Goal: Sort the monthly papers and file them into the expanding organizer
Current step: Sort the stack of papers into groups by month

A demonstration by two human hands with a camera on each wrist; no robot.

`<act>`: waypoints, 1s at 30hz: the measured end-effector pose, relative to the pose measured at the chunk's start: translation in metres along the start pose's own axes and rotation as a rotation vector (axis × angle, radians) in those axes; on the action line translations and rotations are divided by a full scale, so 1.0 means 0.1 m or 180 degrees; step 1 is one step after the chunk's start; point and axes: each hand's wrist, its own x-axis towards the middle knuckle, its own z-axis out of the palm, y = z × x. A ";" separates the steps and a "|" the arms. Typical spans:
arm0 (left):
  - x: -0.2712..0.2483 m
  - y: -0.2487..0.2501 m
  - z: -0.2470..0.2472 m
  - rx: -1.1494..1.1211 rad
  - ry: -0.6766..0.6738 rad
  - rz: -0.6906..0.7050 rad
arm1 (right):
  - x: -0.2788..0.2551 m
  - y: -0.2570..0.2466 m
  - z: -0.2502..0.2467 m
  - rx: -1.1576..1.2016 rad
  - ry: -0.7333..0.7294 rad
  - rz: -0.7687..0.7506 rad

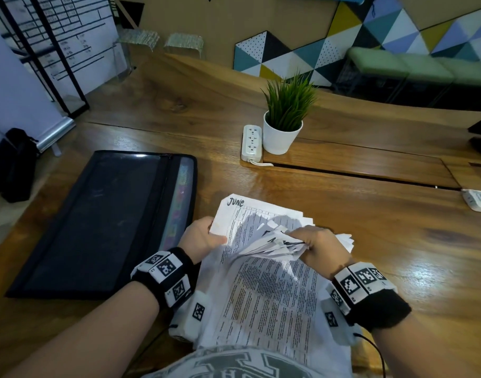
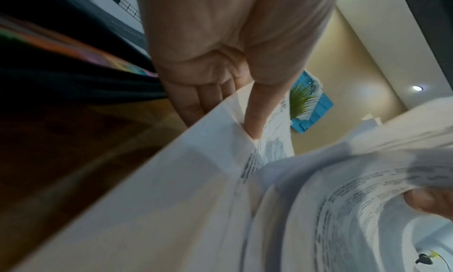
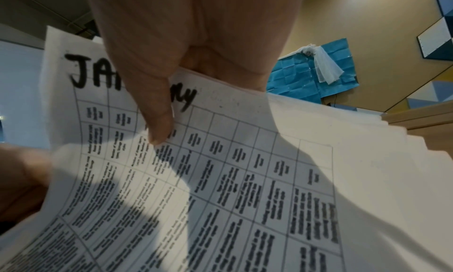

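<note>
A stack of printed monthly papers [image 1: 263,293] lies in front of me on the wooden table [image 1: 370,219]. Its far sheet is headed JUNE [image 1: 235,202]. My left hand [image 1: 203,237] pinches the stack's left edge, thumb on top; the left wrist view shows the thumb [image 2: 256,113] pressed on the paper. My right hand [image 1: 319,248] grips a curled bundle of lifted sheet corners [image 1: 274,242]. In the right wrist view its thumb [image 3: 157,119] lies on a gridded sheet headed JANUARY [image 3: 220,169]. The black expanding organizer [image 1: 97,222] lies flat to the left, zipped, coloured tabs along its right side.
A potted green plant [image 1: 284,115] in a white pot and a white power strip [image 1: 251,143] stand beyond the papers. A white packet [image 1: 478,199] lies at the right table edge. A black bag [image 1: 16,162] sits on the floor at left.
</note>
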 end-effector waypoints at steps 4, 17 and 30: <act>0.03 0.09 -0.18 -0.0210 0.0360 -0.0151 | 0.06 -0.03 -0.01 -0.0070 -0.0068 -0.0052; 0.03 0.05 -1.49 -0.0627 0.1845 -0.0326 | 0.29 -0.04 0.03 -0.0612 -0.0367 0.0216; 0.04 0.28 -1.36 -0.0909 0.1483 -0.0119 | -0.03 -0.52 -1.08 0.0301 -0.1180 0.0615</act>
